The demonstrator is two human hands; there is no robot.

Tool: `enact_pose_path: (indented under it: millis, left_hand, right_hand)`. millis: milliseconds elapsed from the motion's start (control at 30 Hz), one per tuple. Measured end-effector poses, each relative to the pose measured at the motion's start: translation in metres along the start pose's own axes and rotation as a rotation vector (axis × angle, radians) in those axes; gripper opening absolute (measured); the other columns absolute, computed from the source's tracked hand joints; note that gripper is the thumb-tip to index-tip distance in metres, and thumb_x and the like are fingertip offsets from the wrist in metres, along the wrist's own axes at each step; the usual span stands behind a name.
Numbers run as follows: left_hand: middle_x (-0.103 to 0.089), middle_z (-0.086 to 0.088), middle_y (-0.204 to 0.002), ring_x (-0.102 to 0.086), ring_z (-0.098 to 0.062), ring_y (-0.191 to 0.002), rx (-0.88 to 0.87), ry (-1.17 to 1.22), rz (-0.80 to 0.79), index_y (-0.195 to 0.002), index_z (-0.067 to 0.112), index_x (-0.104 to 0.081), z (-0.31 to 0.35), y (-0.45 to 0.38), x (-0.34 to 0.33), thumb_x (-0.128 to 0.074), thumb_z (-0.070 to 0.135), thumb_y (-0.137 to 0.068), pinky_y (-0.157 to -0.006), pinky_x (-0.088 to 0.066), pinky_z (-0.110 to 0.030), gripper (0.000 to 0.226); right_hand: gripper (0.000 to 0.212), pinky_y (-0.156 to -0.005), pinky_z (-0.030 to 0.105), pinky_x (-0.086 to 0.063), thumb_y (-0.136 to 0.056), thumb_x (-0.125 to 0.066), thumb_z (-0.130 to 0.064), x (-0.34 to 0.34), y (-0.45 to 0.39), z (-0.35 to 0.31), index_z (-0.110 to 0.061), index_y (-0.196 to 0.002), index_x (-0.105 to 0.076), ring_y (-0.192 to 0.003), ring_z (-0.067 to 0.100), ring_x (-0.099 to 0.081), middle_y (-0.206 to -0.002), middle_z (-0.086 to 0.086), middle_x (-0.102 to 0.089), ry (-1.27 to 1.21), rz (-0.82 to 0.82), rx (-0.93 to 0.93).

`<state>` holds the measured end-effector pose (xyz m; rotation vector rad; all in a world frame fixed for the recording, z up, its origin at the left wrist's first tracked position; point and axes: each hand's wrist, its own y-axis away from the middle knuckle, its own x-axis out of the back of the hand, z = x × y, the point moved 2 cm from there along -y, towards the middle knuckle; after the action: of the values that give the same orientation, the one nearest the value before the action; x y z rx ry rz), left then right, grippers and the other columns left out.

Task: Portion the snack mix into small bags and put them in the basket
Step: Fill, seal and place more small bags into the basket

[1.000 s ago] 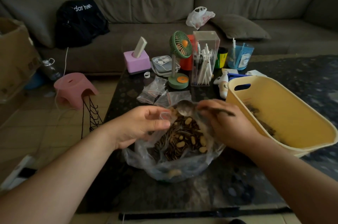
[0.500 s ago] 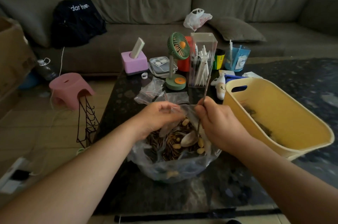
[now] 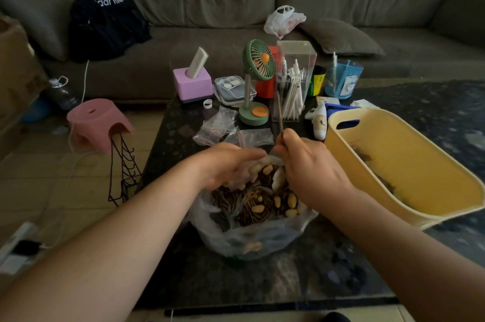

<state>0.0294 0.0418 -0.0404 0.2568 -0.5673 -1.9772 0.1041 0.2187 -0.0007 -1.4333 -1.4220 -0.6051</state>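
Head view, step: we are scooping from the big clear plastic bag of dark seeds and pale peanuts, which sits open on the dark stone worktop between our arms.
Right hand: our right hand has its fingers curled round the thin brown handle of the long-handled spoon, handle upright, bowl down in the mix.
Left hand: our left hand pinches a small clear bag at the big bag's far rim; blur hides how wide its mouth is open.
How to do it well: we should keep the small bag's mouth over the big bag so spills fall back, and lift modest scoops.
Basket: the pale yellow plastic basket waits just right of our right wrist, dark filled bags inside.
Spare bags: empty small zip bags lie beyond our hands.
Change: half a second ago the spoon bowl showed more plainly; now our right hand hides most of it and the handle stands steeper.
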Motion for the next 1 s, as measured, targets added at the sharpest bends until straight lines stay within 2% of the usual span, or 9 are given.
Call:
enact_pose_path:
  millis: [100, 167, 300, 433, 533, 667, 800, 900, 1000]
  left_hand:
    - [-0.073, -0.008, -0.099, -0.068, -0.013, -0.08, 0.01, 0.263, -0.114, -0.121, 0.004, -0.075, 0.009, 0.01, 0.004, -0.084, 0.035, -0.08, -0.075, -0.057, -0.024, 0.052]
    - [-0.074, -0.012, -0.109, -0.069, -0.017, -0.09, -0.002, 0.336, -0.173, -0.117, 0.007, -0.075, 0.015, 0.016, 0.006, -0.083, 0.035, -0.078, -0.085, -0.057, -0.028, 0.049]
    - [-0.067, -0.018, -0.139, -0.065, -0.027, -0.12, -0.064, 0.391, -0.206, -0.137, 0.001, -0.064, 0.022, 0.027, 0.005, -0.085, 0.033, -0.08, -0.106, -0.053, -0.035, 0.069]
    - [-0.065, -0.013, -0.132, -0.073, -0.024, -0.105, -0.126, 0.449, -0.198, -0.124, 0.009, -0.067, 0.024, 0.034, 0.004, -0.081, 0.027, -0.086, -0.092, -0.063, -0.032, 0.044]
    - [-0.068, -0.011, -0.124, -0.072, -0.022, -0.101, -0.175, 0.449, -0.194, -0.115, 0.007, -0.07, 0.024, 0.038, 0.002, -0.085, 0.029, -0.084, -0.098, -0.06, -0.035, 0.041]
    - [-0.078, -0.004, -0.115, -0.071, -0.02, -0.116, -0.25, 0.232, -0.039, -0.103, 0.01, -0.076, 0.024, 0.048, -0.001, -0.083, 0.027, -0.073, -0.103, -0.056, -0.034, 0.035]
    - [-0.052, 0.013, -0.154, -0.055, -0.005, -0.135, -0.397, -0.176, 0.077, -0.107, 0.033, -0.081, 0.015, 0.057, 0.013, -0.097, 0.05, -0.063, -0.114, -0.047, -0.035, 0.05]
    - [-0.074, 0.01, -0.129, -0.07, -0.007, -0.118, -0.484, -0.251, 0.057, -0.123, 0.029, -0.071, 0.007, 0.066, 0.021, -0.088, 0.038, -0.068, -0.108, -0.053, -0.036, 0.058]
    - [-0.076, 0.014, -0.121, -0.071, -0.005, -0.116, -0.519, -0.328, 0.044, -0.125, 0.03, -0.069, 0.0, 0.073, 0.024, -0.087, 0.036, -0.069, -0.103, -0.054, -0.029, 0.059]
  right_hand:
    - [0.014, -0.059, 0.032, -0.043, -0.111, -0.042, -0.03, -0.001, 0.005, 0.004, -0.021, -0.103, -0.049, -0.069, 0.008, -0.055, -0.079, -0.006, -0.059, -0.075, 0.051, -0.096]
    - [0.02, -0.06, 0.032, -0.047, -0.111, -0.039, -0.035, -0.001, 0.01, 0.01, -0.023, -0.104, -0.053, -0.07, 0.009, -0.059, -0.08, -0.005, -0.062, -0.213, 0.072, -0.233]
    - [0.02, -0.067, 0.031, -0.054, -0.111, -0.039, -0.037, -0.004, 0.021, 0.017, -0.03, -0.103, -0.056, -0.074, 0.009, -0.065, -0.086, -0.003, -0.069, -0.417, 0.093, -0.385]
    - [0.018, -0.065, 0.035, -0.058, -0.111, -0.041, -0.034, -0.009, 0.029, 0.018, -0.029, -0.108, -0.059, -0.074, 0.013, -0.067, -0.087, 0.0, -0.071, -0.568, 0.076, -0.477]
    - [0.021, -0.064, 0.035, -0.059, -0.11, -0.043, -0.035, -0.013, 0.033, 0.018, -0.027, -0.105, -0.061, -0.074, 0.017, -0.067, -0.088, 0.002, -0.072, -0.668, 0.085, -0.555]
    - [0.02, -0.066, 0.036, -0.06, -0.111, -0.042, -0.033, -0.014, 0.034, 0.018, -0.024, -0.106, -0.06, -0.07, 0.016, -0.068, -0.091, 0.006, -0.073, -0.793, 0.114, -0.625]
    - [0.02, -0.069, 0.039, -0.059, -0.111, -0.042, -0.031, -0.01, 0.033, 0.015, -0.02, -0.109, -0.059, -0.068, 0.019, -0.067, -0.092, 0.012, -0.072, -0.902, 0.142, -0.649]
    - [0.022, -0.065, 0.037, -0.057, -0.111, -0.042, -0.032, -0.001, 0.032, 0.014, -0.019, -0.108, -0.059, -0.065, 0.019, -0.065, -0.087, 0.01, -0.069, -0.927, 0.159, -0.628]
    - [0.024, -0.064, 0.037, -0.057, -0.111, -0.042, -0.033, 0.015, 0.032, 0.012, -0.018, -0.106, -0.061, -0.064, 0.02, -0.064, -0.083, 0.009, -0.068, -0.89, 0.17, -0.603]
